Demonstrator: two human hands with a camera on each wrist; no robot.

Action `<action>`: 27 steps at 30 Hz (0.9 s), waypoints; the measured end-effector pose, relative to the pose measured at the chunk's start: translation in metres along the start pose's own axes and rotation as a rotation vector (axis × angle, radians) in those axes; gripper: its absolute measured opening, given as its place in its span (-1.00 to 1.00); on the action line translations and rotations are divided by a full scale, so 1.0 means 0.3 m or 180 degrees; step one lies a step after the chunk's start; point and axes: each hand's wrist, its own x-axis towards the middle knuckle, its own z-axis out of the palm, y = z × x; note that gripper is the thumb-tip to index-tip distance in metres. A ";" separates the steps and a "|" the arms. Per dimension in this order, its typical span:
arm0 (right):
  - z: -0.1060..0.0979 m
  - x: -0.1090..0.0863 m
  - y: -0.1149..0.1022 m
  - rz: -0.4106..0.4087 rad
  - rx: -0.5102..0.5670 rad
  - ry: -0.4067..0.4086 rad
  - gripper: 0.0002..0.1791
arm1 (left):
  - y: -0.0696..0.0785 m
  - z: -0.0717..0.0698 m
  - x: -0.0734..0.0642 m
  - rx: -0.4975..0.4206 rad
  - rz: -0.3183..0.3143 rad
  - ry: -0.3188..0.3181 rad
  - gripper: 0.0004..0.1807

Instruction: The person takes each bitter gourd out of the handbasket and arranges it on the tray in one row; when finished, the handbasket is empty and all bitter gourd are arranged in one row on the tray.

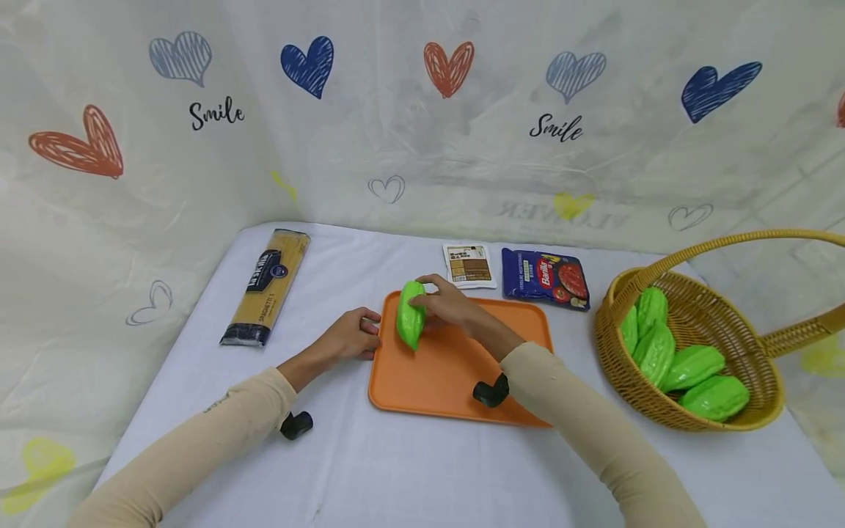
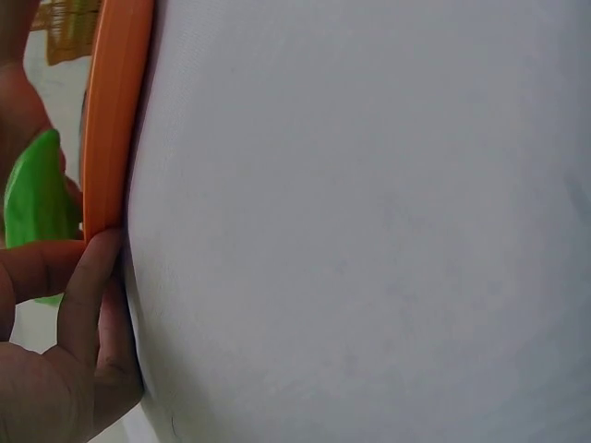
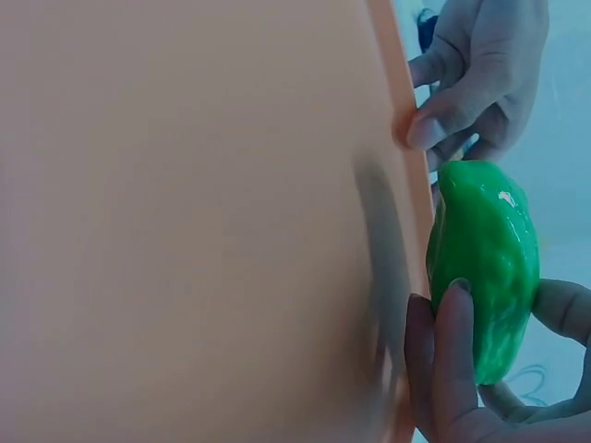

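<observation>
A glossy green bitter melon with a bumpy surface is held in my right hand, over the left part of an orange tray. In the right wrist view, fingers lie on one side of the bitter melon and the thumb on the other; its narrow end points toward me in the head view. My left hand pinches the tray's left rim, as the left wrist view shows at the tray edge.
To the right stands a wicker basket with a tall handle, holding several more green bitter melons. Behind the tray lie a white sachet and a blue Barilla pouch. A spaghetti pack lies at the left.
</observation>
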 end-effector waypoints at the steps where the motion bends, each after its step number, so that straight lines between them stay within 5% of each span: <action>1: 0.003 0.005 0.000 0.0000 0.0013 0.0011 -0.34 | 0.001 0.000 0.000 0.0001 0.0002 -0.0001 -0.46; 27: 0.039 0.038 -0.008 -0.0185 -0.0241 0.0068 -0.32 | -0.002 -0.001 0.008 -0.0007 0.0002 -0.0017 -0.45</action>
